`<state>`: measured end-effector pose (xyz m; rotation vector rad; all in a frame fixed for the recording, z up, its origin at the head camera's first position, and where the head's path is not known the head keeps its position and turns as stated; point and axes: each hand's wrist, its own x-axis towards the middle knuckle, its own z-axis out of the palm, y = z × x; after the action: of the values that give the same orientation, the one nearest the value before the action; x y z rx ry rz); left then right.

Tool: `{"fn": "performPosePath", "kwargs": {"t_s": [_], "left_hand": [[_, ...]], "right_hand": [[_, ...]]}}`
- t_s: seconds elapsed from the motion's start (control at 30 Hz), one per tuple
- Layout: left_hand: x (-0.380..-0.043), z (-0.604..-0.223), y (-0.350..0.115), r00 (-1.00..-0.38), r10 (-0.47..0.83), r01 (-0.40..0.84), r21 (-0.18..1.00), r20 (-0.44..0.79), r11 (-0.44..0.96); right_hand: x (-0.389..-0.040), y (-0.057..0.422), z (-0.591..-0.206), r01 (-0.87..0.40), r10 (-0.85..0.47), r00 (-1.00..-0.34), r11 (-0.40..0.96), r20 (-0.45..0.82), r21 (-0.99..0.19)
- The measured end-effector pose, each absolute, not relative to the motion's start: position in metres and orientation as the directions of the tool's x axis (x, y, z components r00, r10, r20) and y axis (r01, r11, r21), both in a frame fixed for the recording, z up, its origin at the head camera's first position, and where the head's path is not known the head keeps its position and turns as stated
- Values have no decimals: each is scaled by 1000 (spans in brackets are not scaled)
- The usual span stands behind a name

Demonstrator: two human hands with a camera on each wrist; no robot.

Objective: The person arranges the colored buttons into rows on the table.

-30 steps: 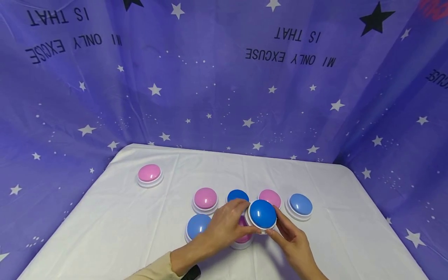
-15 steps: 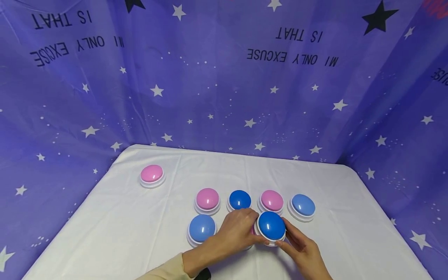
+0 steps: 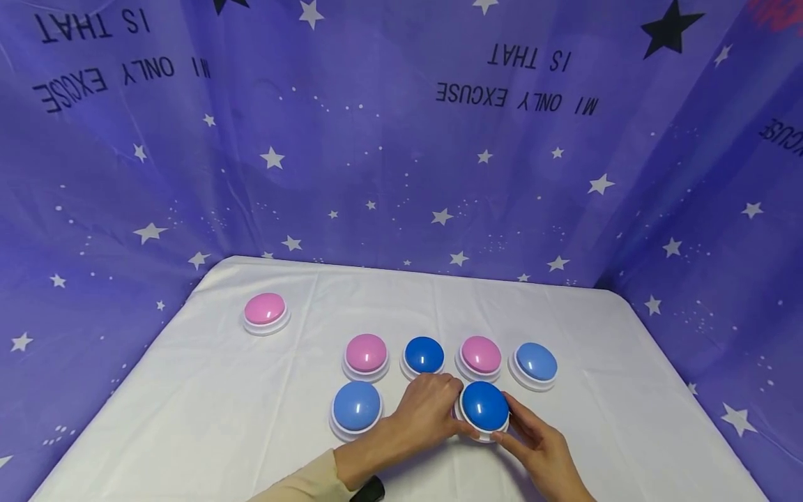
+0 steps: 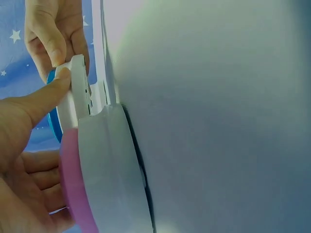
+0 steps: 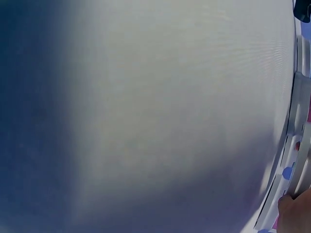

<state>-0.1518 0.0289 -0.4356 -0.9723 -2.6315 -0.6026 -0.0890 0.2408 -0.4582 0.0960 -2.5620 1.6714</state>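
Observation:
A dark blue push button (image 3: 484, 406) with a white base is held between both hands at the front right of the group. My left hand (image 3: 426, 413) grips its left side, the thumb along the front of the base. From the right, my right hand (image 3: 542, 443) pinches the base with thumb and fingers. In the left wrist view, the left thumb presses on the white base of the blue button (image 4: 73, 99), which is tilted a little off the cloth. A magenta button (image 4: 75, 182) stands close beside it under the left hand, hidden in the head view.
Behind the hands runs a row: a pink button (image 3: 366, 353), a dark blue one (image 3: 424, 355), another pink one (image 3: 481, 355) and a light blue one (image 3: 536, 362). A light blue button (image 3: 357, 406) sits left of the left hand. Another pink button (image 3: 265, 309) stands far left on the white cloth (image 3: 188, 404).
Both hands have brought the dark blue button to the right and nearer the person, down toward the cloth. The back row's dark blue and right pink buttons show more fully.

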Motion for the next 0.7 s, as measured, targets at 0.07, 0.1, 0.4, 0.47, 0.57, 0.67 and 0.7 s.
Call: {"fn": "performPosePath", "kwargs": {"t_s": [0.07, 0.1, 0.4, 0.47, 0.57, 0.67, 0.7], "left_hand": [[-153, -436, 30, -735, 559, 669, 277, 383, 690], [-154, -437, 31, -734, 562, 670, 269, 381, 692], [-158, -440, 40, -743, 575, 661, 238, 343, 712], [-158, -442, 41, -743, 577, 660, 232, 338, 714], [-159, -443, 43, -738, 584, 666, 221, 339, 713], [-159, -444, 45, -727, 595, 675, 197, 344, 711], [-159, -444, 46, -726, 596, 675, 192, 342, 713]], "right_hand": [[-91, 241, -460, -123, -15, -992, 421, 129, -899], [-91, 241, -460, -134, -19, -990, 429, 139, -894], [-96, 247, -461, -125, -22, -991, 449, 129, -885], [-97, 248, -462, -106, -17, -994, 458, 110, -882], [-98, 250, -464, -89, -13, -996, 459, 94, -884], [-98, 252, -466, -94, -16, -995, 452, 98, -887], [-98, 253, -467, -100, -20, -995, 451, 101, -887]]}}
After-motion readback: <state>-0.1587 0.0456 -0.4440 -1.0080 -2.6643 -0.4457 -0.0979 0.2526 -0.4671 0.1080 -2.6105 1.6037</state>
